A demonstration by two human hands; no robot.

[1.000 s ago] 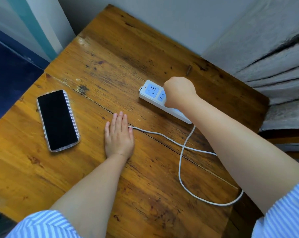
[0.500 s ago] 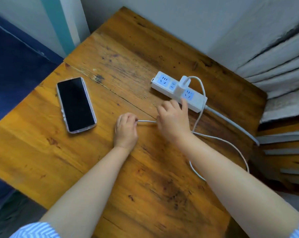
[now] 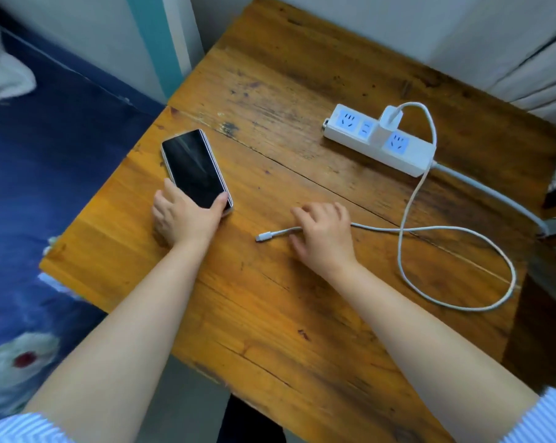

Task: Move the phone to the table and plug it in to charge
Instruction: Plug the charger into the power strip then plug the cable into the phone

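Left hand (image 3: 187, 215) now grips phone (image 3: 195, 167); right hand (image 3: 324, 233) holds cable (image 3: 455, 230)

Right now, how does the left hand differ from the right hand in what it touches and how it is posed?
The left hand wraps the near end of the black-screened phone, thumb on its right edge; the right hand rests over the white charging cable with fingers spread. The left hand sits near the wooden table's left edge; the right hand is nearer the middle. Both are bare and palm down.
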